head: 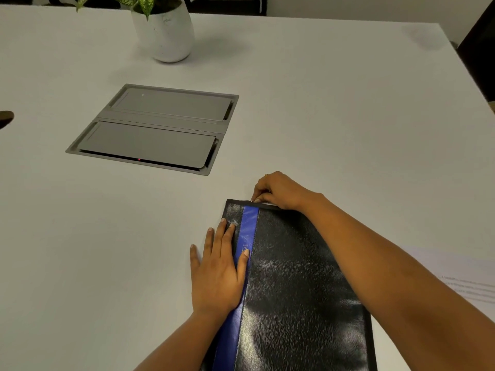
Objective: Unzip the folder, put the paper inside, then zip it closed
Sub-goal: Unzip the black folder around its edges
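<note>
Folder [300,277] | right hand [278,190] pinches zipper [252,201] | left hand [217,266] flat | paper [471,279] beside | pot [166,36] beyond

1. The paper [471,285], lying at the right edge of the bench [321,103], carried a few lines of small print. They were too faint and blurred to read.
2. The white plant pot [166,38] bore a small pale mark near its rim, and no letters could be made out in it.
3. The blue stripe [248,228] on the folder [300,277] showed a faint light emblem partway along, and it was illegible.
4. No word, number or brand could be read on any of them.
</note>
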Tool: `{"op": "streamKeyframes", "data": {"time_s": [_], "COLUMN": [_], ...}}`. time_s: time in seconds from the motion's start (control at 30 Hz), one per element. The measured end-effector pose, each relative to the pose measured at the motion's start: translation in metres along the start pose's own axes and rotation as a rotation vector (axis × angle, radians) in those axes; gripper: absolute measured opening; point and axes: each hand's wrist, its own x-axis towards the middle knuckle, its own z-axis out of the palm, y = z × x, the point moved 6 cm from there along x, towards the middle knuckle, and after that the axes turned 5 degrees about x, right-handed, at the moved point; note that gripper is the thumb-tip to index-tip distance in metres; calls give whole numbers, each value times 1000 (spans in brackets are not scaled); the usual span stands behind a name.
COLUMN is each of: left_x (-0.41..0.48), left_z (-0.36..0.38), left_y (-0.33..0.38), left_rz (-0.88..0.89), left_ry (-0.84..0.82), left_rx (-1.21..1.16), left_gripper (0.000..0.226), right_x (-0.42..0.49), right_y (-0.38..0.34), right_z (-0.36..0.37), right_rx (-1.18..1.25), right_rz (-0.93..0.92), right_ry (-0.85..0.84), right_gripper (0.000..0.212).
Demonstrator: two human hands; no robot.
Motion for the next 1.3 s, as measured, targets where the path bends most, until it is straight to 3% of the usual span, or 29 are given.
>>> {"op": "streamKeyframes", "data": {"time_s": [0.6, 1.03, 1.3], "left_x": [3, 3, 3], "left_z": [5, 3, 6], "left_y": [2, 0, -1], "left_rz": [27, 11, 20], "left_ry": [-24, -20, -2], "left_rx": [62, 51, 67], "left_gripper": [79, 90, 78], "right_x": [-27, -31, -66], "right_y": [15, 23, 51], "right_z": [-2, -9, -25], "right_rx": [-17, 37, 44], "right_rz": [-27, -10, 54], "right_ry": [114, 26, 38], "right_gripper": [19, 16, 14]}}
